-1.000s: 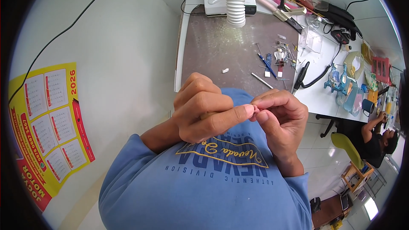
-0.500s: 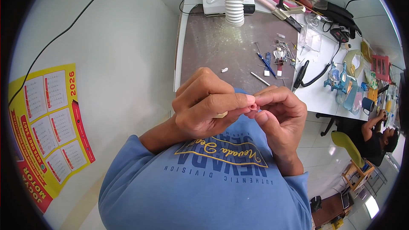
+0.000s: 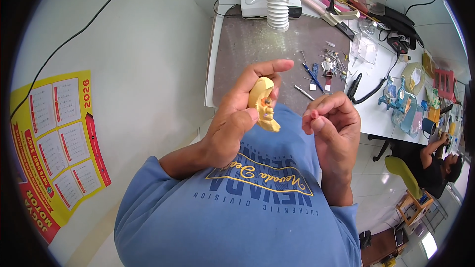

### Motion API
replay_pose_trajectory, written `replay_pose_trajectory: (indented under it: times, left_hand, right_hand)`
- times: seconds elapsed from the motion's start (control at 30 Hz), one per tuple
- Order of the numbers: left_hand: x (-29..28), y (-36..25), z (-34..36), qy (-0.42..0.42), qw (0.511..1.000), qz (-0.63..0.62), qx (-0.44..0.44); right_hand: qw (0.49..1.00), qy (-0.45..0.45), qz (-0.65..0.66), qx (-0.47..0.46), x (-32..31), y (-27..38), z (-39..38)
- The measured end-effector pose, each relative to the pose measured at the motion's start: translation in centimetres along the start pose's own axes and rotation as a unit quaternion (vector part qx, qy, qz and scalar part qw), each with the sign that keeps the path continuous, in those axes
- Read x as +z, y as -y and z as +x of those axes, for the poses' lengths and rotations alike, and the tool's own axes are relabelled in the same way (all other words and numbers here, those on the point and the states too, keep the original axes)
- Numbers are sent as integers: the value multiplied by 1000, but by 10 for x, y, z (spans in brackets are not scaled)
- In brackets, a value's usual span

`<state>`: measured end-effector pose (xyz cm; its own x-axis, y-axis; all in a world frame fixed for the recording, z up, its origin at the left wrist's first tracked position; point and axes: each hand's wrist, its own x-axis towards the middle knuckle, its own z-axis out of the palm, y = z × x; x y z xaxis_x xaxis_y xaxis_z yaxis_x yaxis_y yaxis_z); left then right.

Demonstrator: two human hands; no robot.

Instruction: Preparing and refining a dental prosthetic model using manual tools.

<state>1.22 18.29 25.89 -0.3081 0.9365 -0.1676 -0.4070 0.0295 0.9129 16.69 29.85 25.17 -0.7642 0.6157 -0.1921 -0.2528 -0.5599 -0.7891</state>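
Note:
My left hand (image 3: pixel 228 124) grips a yellow dental cast (image 3: pixel 261 92), thumb on its near side and index finger stretched out above it. The cast has a smooth rounded top and small greyish and orange spots among its tooth shapes. To its right, my right hand (image 3: pixel 341 129) pinches a small pinkish-red piece (image 3: pixel 314 114) between thumb and fingers. It looks hollow and about tooth-sized, but its exact kind cannot be made out. The cast and the piece are apart, both held over my lap, in front of the bench (image 3: pixel 247 54).
A white ribbed hose (image 3: pixel 278 5) hangs over the bench's far side. Several small burs (image 3: pixel 341 64) and a blue-handled tool (image 3: pixel 313 77) lie at the right. Beyond are a black handpiece (image 3: pixel 353 88) with a coiled cord and a blue articulator (image 3: pixel 392 96). A person (image 3: pixel 435 163) sits far right.
My hands have moved apart. The small pinkish-red piece has stayed in the right fingers, while the left hand has turned and brought the yellow cast, mostly hidden before, into view.

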Motion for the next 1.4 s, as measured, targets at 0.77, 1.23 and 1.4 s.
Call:
replay_pose_trajectory:
  times: [0.77, 1.23, 1.4]
  left_hand:
    - [9, 0, -3, 25, 998, -42, 45]
    - [2, 3, -4, 40, 991, 69, 103]
    - [2, 3, -4, 43, 991, 70, 101]
  right_hand:
    - [995, 4, -68, -70, 6, 3, 0]
    - [997, 12, -76, -24, 7, 3, 0]
    - [997, 12, -77, -15, 7, 3, -1]
